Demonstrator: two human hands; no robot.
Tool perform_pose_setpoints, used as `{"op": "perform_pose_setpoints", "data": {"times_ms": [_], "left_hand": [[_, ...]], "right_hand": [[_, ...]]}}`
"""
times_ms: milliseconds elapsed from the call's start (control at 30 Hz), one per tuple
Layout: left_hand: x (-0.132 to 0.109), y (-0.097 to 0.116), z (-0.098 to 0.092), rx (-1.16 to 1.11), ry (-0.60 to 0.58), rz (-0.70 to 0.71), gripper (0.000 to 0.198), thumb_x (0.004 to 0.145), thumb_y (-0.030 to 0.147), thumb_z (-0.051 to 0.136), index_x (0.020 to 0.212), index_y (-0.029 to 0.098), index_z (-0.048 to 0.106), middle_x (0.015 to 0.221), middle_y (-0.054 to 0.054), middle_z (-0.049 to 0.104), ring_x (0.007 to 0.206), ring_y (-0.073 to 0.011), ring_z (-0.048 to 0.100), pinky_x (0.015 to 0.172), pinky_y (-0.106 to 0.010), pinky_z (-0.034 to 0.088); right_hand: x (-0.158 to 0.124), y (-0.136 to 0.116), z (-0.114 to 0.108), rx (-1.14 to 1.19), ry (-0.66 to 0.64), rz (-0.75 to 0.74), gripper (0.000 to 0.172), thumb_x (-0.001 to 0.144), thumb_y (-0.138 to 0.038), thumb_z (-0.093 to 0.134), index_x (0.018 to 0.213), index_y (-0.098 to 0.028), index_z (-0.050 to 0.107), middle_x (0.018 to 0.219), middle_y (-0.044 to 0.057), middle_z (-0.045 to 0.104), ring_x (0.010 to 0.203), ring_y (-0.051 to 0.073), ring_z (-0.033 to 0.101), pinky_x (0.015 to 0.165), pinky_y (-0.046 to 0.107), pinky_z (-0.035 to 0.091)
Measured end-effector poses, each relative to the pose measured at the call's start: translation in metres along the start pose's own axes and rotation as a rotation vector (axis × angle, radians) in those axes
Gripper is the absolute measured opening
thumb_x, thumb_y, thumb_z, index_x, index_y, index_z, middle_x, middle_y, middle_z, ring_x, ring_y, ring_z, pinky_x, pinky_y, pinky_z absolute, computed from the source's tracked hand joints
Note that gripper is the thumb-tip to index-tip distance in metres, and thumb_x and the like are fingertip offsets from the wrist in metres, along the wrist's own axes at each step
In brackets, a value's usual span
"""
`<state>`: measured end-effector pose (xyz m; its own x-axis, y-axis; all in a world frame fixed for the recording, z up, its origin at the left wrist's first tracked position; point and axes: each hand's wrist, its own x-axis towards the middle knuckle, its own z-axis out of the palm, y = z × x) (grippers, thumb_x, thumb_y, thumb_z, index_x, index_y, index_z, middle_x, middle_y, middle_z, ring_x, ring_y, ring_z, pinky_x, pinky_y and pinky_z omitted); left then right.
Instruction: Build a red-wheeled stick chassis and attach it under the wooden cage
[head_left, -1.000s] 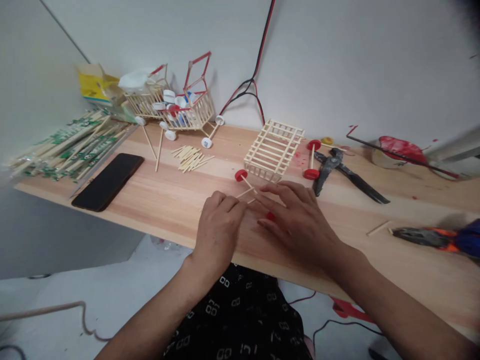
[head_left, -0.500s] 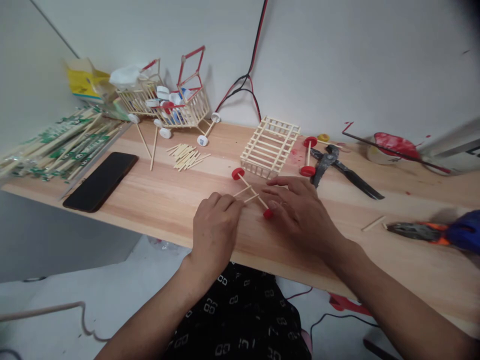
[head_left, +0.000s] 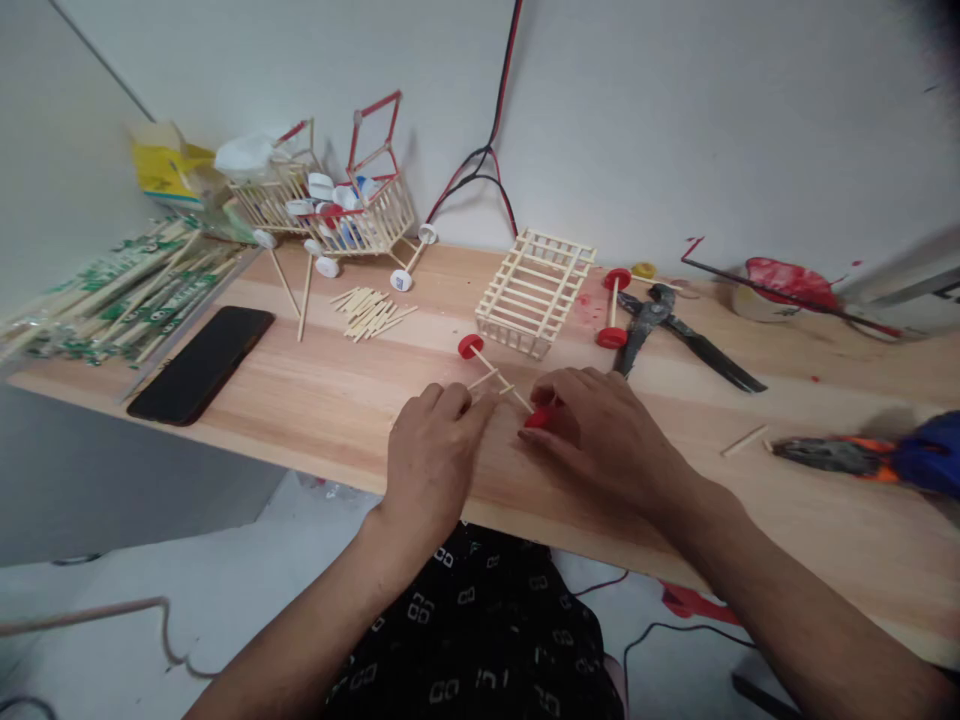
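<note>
Near the table's front edge lies a wheel axle (head_left: pixel 481 357), a thin wooden stick with a red bottle cap at each end. My left hand (head_left: pixel 433 440) is closed on the two short wooden sticks (head_left: pixel 484 380) that meet this axle; its fingertips hide their near ends. My right hand (head_left: pixel 592 420) has its thumb and fingers around the near red bottle cap (head_left: pixel 538 418). Behind both hands, a slatted wooden-stick basket (head_left: pixel 536 290) rests on the table. Right of it is a second red-capped axle (head_left: pixel 615 308).
Black pliers (head_left: pixel 660 325) lie to the right, and blue-and-orange pliers (head_left: pixel 840 455) farther right. Short sticks (head_left: pixel 371 312) are piled left of centre. A phone (head_left: pixel 202 365), packaged chopsticks (head_left: pixel 142 290) and a small stick cart (head_left: pixel 367 215) holding bottle caps occupy the left side.
My right hand's fingers have come down and closed around the near red cap. My left hand stays almost in place, holding the sticks.
</note>
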<state>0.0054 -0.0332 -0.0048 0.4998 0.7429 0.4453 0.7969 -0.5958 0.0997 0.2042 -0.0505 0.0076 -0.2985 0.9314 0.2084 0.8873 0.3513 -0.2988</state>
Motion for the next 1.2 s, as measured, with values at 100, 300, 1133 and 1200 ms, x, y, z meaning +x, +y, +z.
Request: {"op": "perform_pose_setpoints", "data": {"times_ms": [100, 300, 1133, 1200], "left_hand": [[-0.0004, 0.0008, 0.0002, 0.015, -0.012, -0.014, 0.025, 0.088, 0.009, 0.055, 0.104, 0.023, 0.068, 0.081, -0.002, 0.061, 0.072, -0.0186, 0.05, 0.06, -0.03, 0.038], [-0.0007, 0.0008, 0.0006, 0.013, -0.041, -0.026, 0.025, 0.088, 0.013, 0.057, 0.108, 0.024, 0.068, 0.083, -0.002, 0.062, 0.075, -0.019, 0.053, 0.06, -0.031, 0.038], [0.0004, 0.0064, -0.0027, 0.107, -0.027, 0.004, 0.021, 0.087, 0.012, 0.059, 0.102, 0.022, 0.069, 0.084, -0.003, 0.063, 0.073, -0.0202, 0.049, 0.059, -0.033, 0.038], [0.0003, 0.0077, -0.0031, 0.114, -0.03, -0.004, 0.02, 0.087, 0.012, 0.059, 0.102, 0.022, 0.069, 0.085, -0.003, 0.063, 0.073, -0.0206, 0.049, 0.058, -0.033, 0.038]], "right_hand": [[0.0004, 0.0, 0.0017, -0.009, -0.02, -0.011, 0.02, 0.088, -0.039, 0.06, 0.092, -0.02, 0.054, 0.09, 0.005, 0.064, 0.085, 0.023, 0.056, 0.077, 0.038, 0.039], [0.0, 0.0017, 0.0053, 0.017, -0.013, 0.001, 0.022, 0.087, -0.04, 0.061, 0.09, -0.02, 0.053, 0.089, 0.005, 0.063, 0.084, 0.023, 0.054, 0.078, 0.037, 0.039], [-0.0003, 0.0026, 0.0071, 0.049, 0.003, 0.023, 0.021, 0.086, -0.038, 0.064, 0.088, -0.02, 0.053, 0.087, 0.004, 0.062, 0.083, 0.022, 0.054, 0.077, 0.037, 0.039], [-0.0004, 0.0028, 0.0074, 0.063, 0.0, 0.031, 0.021, 0.085, -0.038, 0.064, 0.089, -0.02, 0.053, 0.088, 0.004, 0.062, 0.083, 0.022, 0.054, 0.077, 0.036, 0.039]]}}
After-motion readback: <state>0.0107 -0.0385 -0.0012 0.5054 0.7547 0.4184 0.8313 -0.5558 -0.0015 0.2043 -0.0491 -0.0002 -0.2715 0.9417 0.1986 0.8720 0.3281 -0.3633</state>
